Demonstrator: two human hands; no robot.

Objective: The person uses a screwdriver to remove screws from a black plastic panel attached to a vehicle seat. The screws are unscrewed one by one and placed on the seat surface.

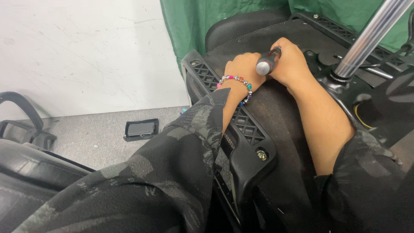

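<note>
An office chair lies upturned before me, its black seat underside (276, 121) facing up. My right hand (291, 62) is wrapped around a tool handle with a round grey end (265, 67), held over the underside near the far edge. My left hand (241, 71), with a coloured bead bracelet (235, 82) at the wrist, rests closed against the seat beside the handle; what it grips is hidden. A black ribbed plastic bracket (241, 129) with a bolt (261, 154) runs along the seat edge under my left forearm.
The chair's chrome gas column (371, 36) rises at the right from the black mechanism plate (345, 86). A small dark rectangular part (141, 129) lies on the grey floor. A black armrest piece (21, 116) sits left. Green cloth (194, 21) hangs behind.
</note>
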